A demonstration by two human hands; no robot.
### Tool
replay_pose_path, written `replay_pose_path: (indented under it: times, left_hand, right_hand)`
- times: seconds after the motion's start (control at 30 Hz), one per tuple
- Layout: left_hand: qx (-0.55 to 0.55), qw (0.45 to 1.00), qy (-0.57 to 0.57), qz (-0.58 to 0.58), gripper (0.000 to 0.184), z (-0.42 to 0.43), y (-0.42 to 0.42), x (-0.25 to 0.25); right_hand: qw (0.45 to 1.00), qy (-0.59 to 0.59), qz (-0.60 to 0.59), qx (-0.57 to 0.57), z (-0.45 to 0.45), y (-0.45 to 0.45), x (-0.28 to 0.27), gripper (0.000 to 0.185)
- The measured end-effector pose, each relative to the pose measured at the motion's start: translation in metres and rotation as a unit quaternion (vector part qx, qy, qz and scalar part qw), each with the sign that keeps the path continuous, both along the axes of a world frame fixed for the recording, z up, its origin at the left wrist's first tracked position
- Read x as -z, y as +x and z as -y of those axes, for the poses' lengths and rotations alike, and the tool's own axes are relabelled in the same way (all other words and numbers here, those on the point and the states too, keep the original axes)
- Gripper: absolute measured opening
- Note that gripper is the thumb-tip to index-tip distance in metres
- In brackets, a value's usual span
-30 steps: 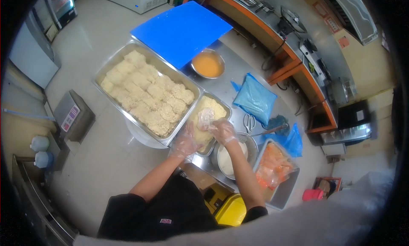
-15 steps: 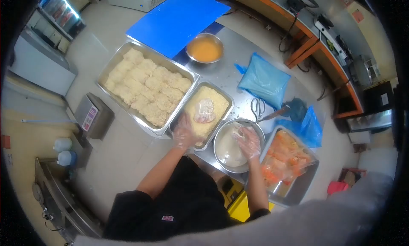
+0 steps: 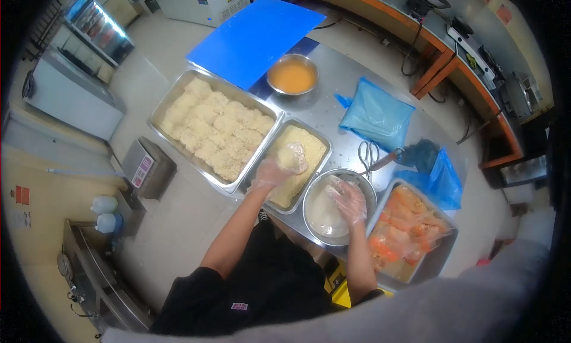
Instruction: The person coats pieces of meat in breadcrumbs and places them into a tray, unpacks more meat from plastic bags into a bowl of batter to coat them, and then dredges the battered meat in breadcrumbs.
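Observation:
My left hand (image 3: 272, 174), in a clear plastic glove, is over the tray of yellowish breadcrumbs (image 3: 312, 147). Its fingers reach the near side of a pale, wet-coated piece of meat (image 3: 299, 157), and they look extended, though blurred. Crumbs lie on part of that piece. My right hand (image 3: 350, 201), also gloved, rests in a metal bowl of white batter (image 3: 322, 215) with its fingers apart and coated white. Anything under those fingertips is hidden. Left of the crumb tray, a large metal tray (image 3: 172, 142) holds rows of crumbed pieces.
A deep tray (image 3: 443, 248) with orange-coloured pieces and clear plastic stands right of the bowl. Beyond are scissors (image 3: 369, 156), a blue bag (image 3: 377, 114), a bowl of orange liquid (image 3: 292, 75) and a blue board (image 3: 253, 40). A scale (image 3: 148, 167) stands at left.
My left hand has moved from the crumbs beside the meat up to the piece, and crumbs now cover part of it. My right hand stays in the bowl. The whole view has shifted slightly.

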State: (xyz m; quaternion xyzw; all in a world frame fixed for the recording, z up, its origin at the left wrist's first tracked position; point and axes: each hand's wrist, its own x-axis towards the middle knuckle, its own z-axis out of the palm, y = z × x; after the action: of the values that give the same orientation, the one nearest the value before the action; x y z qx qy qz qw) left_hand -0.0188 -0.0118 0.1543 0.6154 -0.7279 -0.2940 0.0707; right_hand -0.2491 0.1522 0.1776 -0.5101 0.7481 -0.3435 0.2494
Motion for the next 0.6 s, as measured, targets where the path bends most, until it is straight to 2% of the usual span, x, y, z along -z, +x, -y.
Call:
replay_pose_path:
  times: [0.03,0.13,0.17,0.23,0.27,0.37,0.4,0.43,0.53,0.6]
  left_hand:
    - [0.031,0.996,-0.077,0.012,0.092,-0.007,-0.003,-0.002]
    - [-0.001,0.991,-0.100,0.084,0.076,-0.023,0.006,0.026]
    - [0.005,0.991,-0.099,0.087,0.071,-0.024,0.013,0.046]
    - [0.065,0.995,-0.070,0.026,0.061,-0.006,0.037,0.137]
    - [0.062,0.997,-0.043,0.033,0.062,0.003,0.043,0.154]
    - [0.057,0.998,0.016,0.005,0.065,0.022,0.041,0.134]
    - [0.056,0.997,0.021,-0.040,0.066,0.018,0.029,0.069]
    - [0.055,0.995,0.026,-0.085,0.067,0.013,0.018,0.031]
    - [0.132,0.964,-0.230,-0.017,0.077,0.000,0.007,0.060]
    - [0.170,0.957,-0.227,0.066,0.085,-0.014,-0.003,0.056]
  right_hand:
    - [1.000,-0.009,0.007,0.004,-0.001,-0.002,0.009,0.039]
    - [1.000,-0.010,0.012,0.012,-0.006,-0.008,0.027,0.039]
    - [1.000,0.006,0.004,0.008,-0.004,-0.005,0.010,0.039]
    - [1.000,0.008,0.000,0.002,-0.004,-0.006,0.004,0.040]
    - [1.000,-0.006,0.004,0.002,-0.004,-0.008,0.010,0.040]
    - [1.000,-0.004,0.003,-0.004,-0.007,-0.006,0.009,0.041]
    - [1.000,0.003,-0.001,-0.007,-0.007,-0.006,0.007,0.041]
    - [1.000,0.008,-0.004,-0.004,-0.007,-0.007,0.008,0.041]
    - [1.000,0.012,-0.011,0.001,-0.008,-0.007,0.012,0.040]
    - [1.000,0.002,-0.015,0.002,-0.009,-0.007,0.012,0.040]
